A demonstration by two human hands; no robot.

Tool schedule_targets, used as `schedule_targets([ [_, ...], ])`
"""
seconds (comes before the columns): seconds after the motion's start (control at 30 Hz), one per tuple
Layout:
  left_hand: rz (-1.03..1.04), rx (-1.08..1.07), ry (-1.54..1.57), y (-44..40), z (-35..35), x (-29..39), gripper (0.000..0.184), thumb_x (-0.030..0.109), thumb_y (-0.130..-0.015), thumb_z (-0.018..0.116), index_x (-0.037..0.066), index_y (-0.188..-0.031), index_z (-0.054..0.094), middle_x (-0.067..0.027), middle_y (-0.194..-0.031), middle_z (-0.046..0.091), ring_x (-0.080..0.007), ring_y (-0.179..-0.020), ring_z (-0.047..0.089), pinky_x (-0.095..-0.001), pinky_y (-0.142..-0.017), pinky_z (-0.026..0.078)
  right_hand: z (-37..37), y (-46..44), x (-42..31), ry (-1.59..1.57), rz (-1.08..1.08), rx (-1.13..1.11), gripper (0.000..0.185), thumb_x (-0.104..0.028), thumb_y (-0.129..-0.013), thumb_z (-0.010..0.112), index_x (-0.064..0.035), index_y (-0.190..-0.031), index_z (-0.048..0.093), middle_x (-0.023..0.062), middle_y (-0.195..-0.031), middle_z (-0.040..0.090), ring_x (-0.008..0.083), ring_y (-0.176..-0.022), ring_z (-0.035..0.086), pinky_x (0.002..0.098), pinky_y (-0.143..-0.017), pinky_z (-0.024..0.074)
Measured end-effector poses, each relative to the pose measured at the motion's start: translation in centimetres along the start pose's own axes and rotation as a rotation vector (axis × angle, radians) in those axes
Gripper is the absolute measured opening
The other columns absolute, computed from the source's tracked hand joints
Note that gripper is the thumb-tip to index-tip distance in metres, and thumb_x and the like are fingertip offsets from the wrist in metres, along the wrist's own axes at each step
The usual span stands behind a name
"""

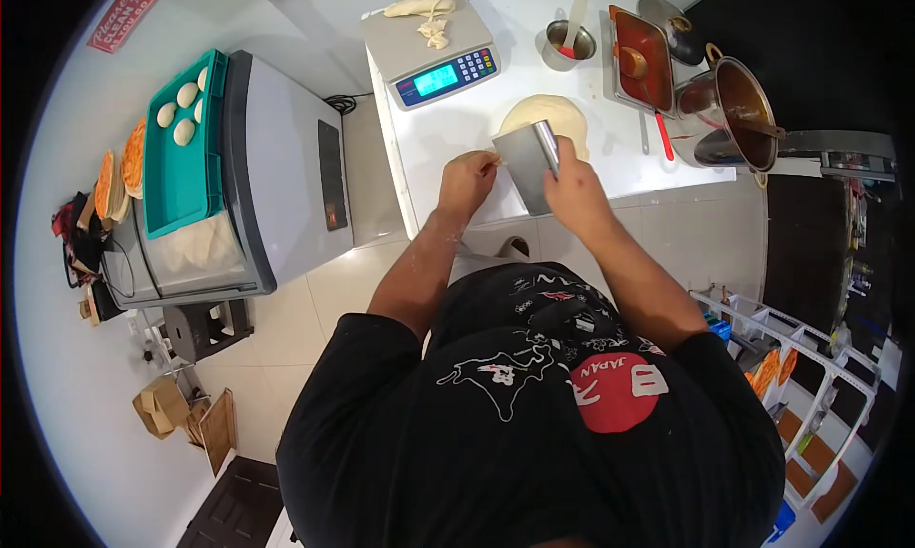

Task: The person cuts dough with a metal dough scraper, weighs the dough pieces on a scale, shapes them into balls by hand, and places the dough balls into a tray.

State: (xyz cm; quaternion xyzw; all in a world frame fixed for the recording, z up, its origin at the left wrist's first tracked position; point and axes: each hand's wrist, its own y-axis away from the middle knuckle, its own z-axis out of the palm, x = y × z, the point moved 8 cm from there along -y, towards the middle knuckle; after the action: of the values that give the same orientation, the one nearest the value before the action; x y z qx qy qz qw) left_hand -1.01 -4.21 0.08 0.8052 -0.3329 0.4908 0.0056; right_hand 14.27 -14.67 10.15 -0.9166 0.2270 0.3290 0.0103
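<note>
My right hand (579, 193) grips the rolled metal handle of a dough scraper (522, 167). The scraper's broad blade is tilted and covers part of a large pale mass of dough (564, 114) on the white table. At the blade's left corner, my left hand (465, 184) is closed, its fingertips pinching what looks like a small bit of dough. Beyond my hands a digital scale (443, 79) has its display lit. Strips and scraps of dough (419, 7) lie on its metal plate.
To the right are a sauce tray (640, 48) with a ladle, a red-handled utensil (663, 136) and a large pot (743, 110). A small metal pot (570, 45) holds a spatula. Left of the table, a teal crate (181, 186) with several dough balls rests on a chest-like appliance (286, 157).
</note>
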Motion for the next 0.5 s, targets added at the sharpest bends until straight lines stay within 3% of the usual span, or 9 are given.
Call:
schedule_targets([
  [0.27, -0.069, -0.220, -0.141, -1.1, -1.8, -1.3, 0.011, 0.008, -0.085, 0.075, 0.004, -0.095, 0.076, -0.0142, -0.092, 0.076, -0.0296, -0.081, 0.075, -0.0376, -0.076, 0.060, 6.8, -5.1, -4.4, 0.270, -0.134, -0.010, 0.041, 0.000, -0.086, 0.057, -0.0012, -0.125, 0.045, 0.0296, -0.082, 0.066, 0.0500, -0.082, 0.066, 0.0565, -0.070, 0.0520],
  [0.37, -0.131, -0.132, 0.187, -3.1, -5.1, -1.5, 0.009, 0.006, -0.085, 0.075, 0.003, -0.094, 0.076, -0.0133, -0.090, 0.075, -0.0260, -0.082, 0.074, -0.0383, -0.072, 0.059, 5.1, -7.9, -5.7, 0.252, -0.095, 0.006, 0.044, 0.001, -0.085, 0.057, -0.0005, -0.127, 0.046, 0.0300, -0.084, 0.066, 0.0502, -0.082, 0.066, 0.0561, -0.070, 0.0525],
  [0.43, 0.004, 0.080, 0.350, -7.3, -10.9, -0.6, 0.010, 0.006, -0.088, 0.074, 0.004, -0.097, 0.076, -0.0129, -0.092, 0.074, -0.0216, -0.087, 0.072, -0.0365, -0.069, 0.057, 0.1, -7.1, -4.9, 0.063, -0.025, 0.217, 0.041, -0.006, -0.087, 0.059, -0.0025, -0.126, 0.049, 0.0329, -0.093, 0.067, 0.0524, -0.088, 0.066, 0.0553, -0.075, 0.0540],
  [0.5, 0.196, 0.165, -0.189, -14.0, -15.9, -1.1, 0.010, 0.008, -0.090, 0.074, 0.005, -0.100, 0.076, -0.0130, -0.097, 0.073, -0.0232, -0.090, 0.070, -0.0357, -0.070, 0.056, -2.9, -6.5, -4.0, 0.006, 0.090, 0.302, 0.042, -0.005, -0.088, 0.060, -0.0034, -0.128, 0.049, 0.0336, -0.095, 0.067, 0.0524, -0.089, 0.066, 0.0554, -0.076, 0.0536],
])
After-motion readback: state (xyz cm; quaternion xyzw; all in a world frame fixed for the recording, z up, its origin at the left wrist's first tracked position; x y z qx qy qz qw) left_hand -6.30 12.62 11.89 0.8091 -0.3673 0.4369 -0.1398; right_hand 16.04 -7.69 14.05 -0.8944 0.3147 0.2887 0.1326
